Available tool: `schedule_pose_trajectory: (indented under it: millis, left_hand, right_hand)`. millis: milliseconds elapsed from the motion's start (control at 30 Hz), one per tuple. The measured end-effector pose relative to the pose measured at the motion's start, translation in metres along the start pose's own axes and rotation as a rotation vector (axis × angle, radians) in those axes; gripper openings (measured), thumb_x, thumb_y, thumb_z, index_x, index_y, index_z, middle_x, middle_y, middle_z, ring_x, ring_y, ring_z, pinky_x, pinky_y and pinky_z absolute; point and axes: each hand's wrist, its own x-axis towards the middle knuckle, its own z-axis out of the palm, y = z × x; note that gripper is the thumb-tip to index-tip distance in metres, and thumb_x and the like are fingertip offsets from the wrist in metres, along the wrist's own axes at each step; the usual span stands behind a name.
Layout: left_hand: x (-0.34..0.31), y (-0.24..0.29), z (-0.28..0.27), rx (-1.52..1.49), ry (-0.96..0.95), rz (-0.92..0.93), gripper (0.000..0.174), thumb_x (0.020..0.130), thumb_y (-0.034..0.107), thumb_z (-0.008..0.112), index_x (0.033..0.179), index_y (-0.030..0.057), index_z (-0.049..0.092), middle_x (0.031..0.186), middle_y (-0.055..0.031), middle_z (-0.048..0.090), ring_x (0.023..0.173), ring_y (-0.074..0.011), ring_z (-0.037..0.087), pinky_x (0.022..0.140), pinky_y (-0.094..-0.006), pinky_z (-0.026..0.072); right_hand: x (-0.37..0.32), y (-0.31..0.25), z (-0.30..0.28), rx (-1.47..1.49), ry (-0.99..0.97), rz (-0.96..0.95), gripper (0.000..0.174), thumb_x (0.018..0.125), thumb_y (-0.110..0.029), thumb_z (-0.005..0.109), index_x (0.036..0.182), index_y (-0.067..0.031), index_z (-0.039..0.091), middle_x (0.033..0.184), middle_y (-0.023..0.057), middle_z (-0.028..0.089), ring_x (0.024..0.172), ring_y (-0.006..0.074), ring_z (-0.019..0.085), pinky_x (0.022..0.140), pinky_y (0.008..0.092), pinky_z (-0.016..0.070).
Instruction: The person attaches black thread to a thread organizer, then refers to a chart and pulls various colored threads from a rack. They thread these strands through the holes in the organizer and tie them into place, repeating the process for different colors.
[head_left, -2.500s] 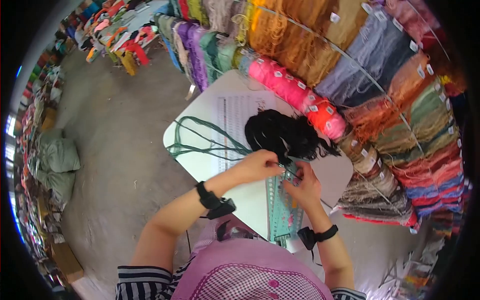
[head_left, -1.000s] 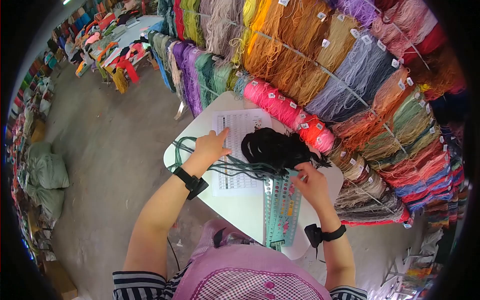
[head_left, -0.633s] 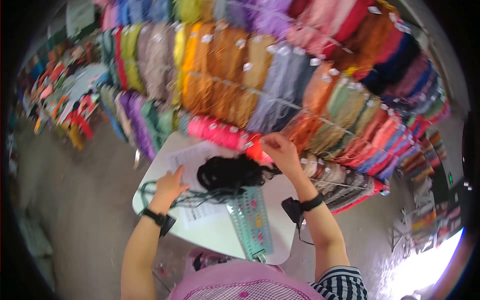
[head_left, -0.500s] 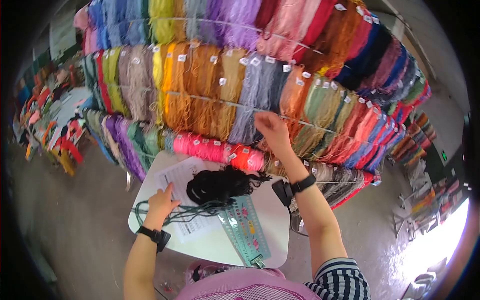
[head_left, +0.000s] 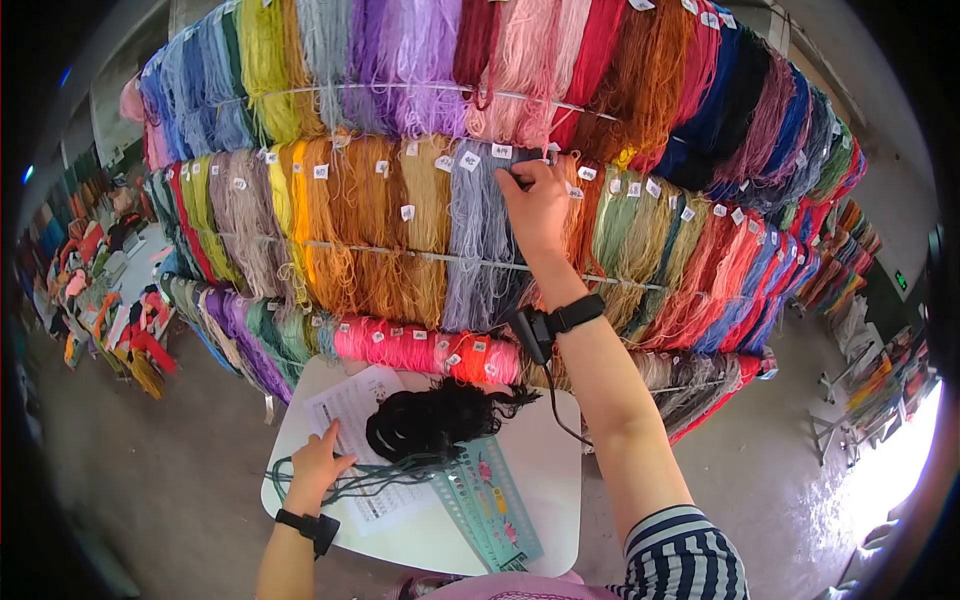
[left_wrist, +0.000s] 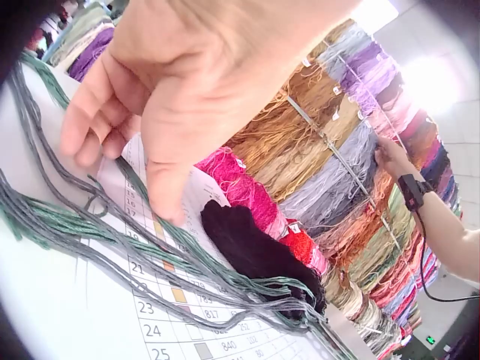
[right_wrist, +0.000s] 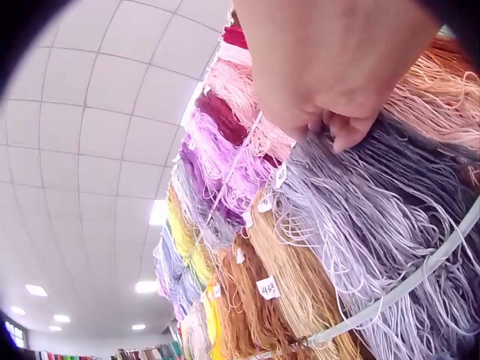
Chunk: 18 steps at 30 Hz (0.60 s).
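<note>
My right hand (head_left: 538, 212) reaches up to the rack, its curled fingers and thumb pinching dark grey yarn (right_wrist: 397, 161) near the top of a hank. Paler grey-blue yarn (head_left: 478, 240) hangs just left of it, with white number tags above. Down on the white table (head_left: 555, 440), my left hand (head_left: 312, 468) rests with its index finger stretched out over a printed number chart (head_left: 350, 425). Long green-grey strands (left_wrist: 112, 232) run across the chart, under and beside that hand. Their right end meets a black yarn bundle (head_left: 425, 420) and a teal punched card (head_left: 495, 505).
Pink and red yarn rolls (head_left: 390, 345) line the table's back edge. Metal rails (head_left: 410, 252) cross the hanging yarn. A black cable (head_left: 560, 410) trails from the right wrist camera. Another table (head_left: 130, 270) heaped with coloured pieces stands far left.
My right hand has left the teal card and risen to the grey yarn on the rack. My left hand let go near the card and moved left onto the chart. The head view tilted up.
</note>
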Motion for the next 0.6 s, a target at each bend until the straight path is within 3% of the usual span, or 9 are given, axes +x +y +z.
schedule_pose_trajectory:
  millis: [33,67,100,167,267,433,500,533,600]
  left_hand:
    - [0.0,0.0,0.001,0.009,0.0,0.001,0.085,0.071,0.047,0.074,0.143,0.0188,0.038,0.097,-0.0196,0.06,0.084,-0.0377,0.064,0.071,-0.047,0.0504]
    - [-0.007,-0.001,0.002,0.003,-0.011,0.004,0.085,0.071,0.046,0.074,0.143,0.0188,0.038,0.097,-0.0196,0.06,0.083,-0.0379,0.064,0.07,-0.0471,0.0504]
    - [-0.007,-0.003,0.002,-0.007,-0.013,0.01,0.084,0.072,0.046,0.074,0.143,0.0188,0.038,0.096,-0.0196,0.06,0.082,-0.0381,0.064,0.07,-0.0471,0.0503]
    - [-0.005,-0.003,0.002,0.01,-0.018,0.006,0.084,0.072,0.047,0.074,0.143,0.0188,0.039,0.096,-0.0196,0.06,0.082,-0.0383,0.064,0.07,-0.047,0.0502]
    - [-0.002,-0.002,-0.001,0.009,-0.036,0.016,0.084,0.071,0.048,0.074,0.142,0.0188,0.039,0.095,-0.0191,0.06,0.082,-0.038,0.064,0.069,-0.0468,0.0503]
    - [0.004,0.0,-0.009,-0.011,-0.028,0.017,0.081,0.072,0.05,0.073,0.14,0.0189,0.044,0.097,-0.0196,0.062,0.086,-0.0372,0.064,0.073,-0.045,0.0507]
    - [0.007,-0.004,-0.007,-0.017,-0.022,0.03,0.081,0.072,0.05,0.072,0.14,0.0189,0.043,0.097,-0.0194,0.062,0.087,-0.0371,0.064,0.073,-0.0447,0.0507]
    - [0.007,-0.005,-0.003,-0.022,-0.02,0.035,0.08,0.072,0.051,0.072,0.14,0.019,0.043,0.098,-0.0193,0.062,0.087,-0.0369,0.064,0.074,-0.0445,0.0507]
    - [0.007,-0.008,0.003,-0.019,-0.009,0.047,0.082,0.072,0.05,0.073,0.141,0.0184,0.042,0.096,-0.0189,0.062,0.085,-0.0365,0.064,0.072,-0.0452,0.0508]
  right_hand:
    - [0.0,0.005,0.002,0.029,0.017,0.023,0.022,0.078,-0.018,0.076,0.085,0.0011,0.068,0.081,0.0112,0.063,0.065,0.021,0.063,0.063,0.0324,0.0511]
    - [-0.007,0.01,0.003,0.154,0.038,0.115,0.015,0.077,-0.013,0.073,0.084,-0.0022,0.066,0.08,0.0132,0.061,0.069,0.029,0.061,0.065,0.0374,0.0498]
    - [-0.008,0.014,0.005,0.154,0.043,0.121,0.015,0.077,-0.013,0.073,0.084,-0.0022,0.066,0.08,0.0132,0.061,0.069,0.029,0.061,0.065,0.0374,0.0498]
    - [-0.009,0.019,0.005,0.116,0.054,0.029,0.018,0.081,-0.016,0.072,0.087,0.0007,0.069,0.078,0.0101,0.063,0.062,0.0214,0.064,0.062,0.0328,0.0508]
    - [-0.002,0.013,-0.001,-0.11,-0.034,0.072,0.017,0.081,-0.016,0.071,0.088,-0.0006,0.07,0.074,0.0088,0.064,0.064,0.0201,0.064,0.063,0.0326,0.0503]
    - [0.003,0.018,-0.008,-0.028,-0.062,0.053,0.015,0.084,-0.016,0.07,0.088,-0.0018,0.068,0.073,0.0056,0.063,0.071,0.0168,0.063,0.065,0.031,0.0497]
    - [-0.002,0.021,-0.015,0.376,-0.175,0.367,0.012,0.09,-0.015,0.065,0.09,-0.0033,0.064,0.076,0.0012,0.06,0.076,0.015,0.063,0.067,0.0279,0.0505]
    - [-0.003,0.019,-0.02,0.445,-0.236,0.403,0.009,0.095,-0.012,0.058,0.093,-0.003,0.059,0.083,0.0009,0.057,0.083,0.0165,0.063,0.072,0.0278,0.0529]
    - [-0.003,0.014,-0.023,0.621,-0.242,0.459,0.01,0.095,-0.011,0.057,0.096,-0.0008,0.059,0.086,0.0045,0.059,0.084,0.0178,0.064,0.073,0.0292,0.0546]
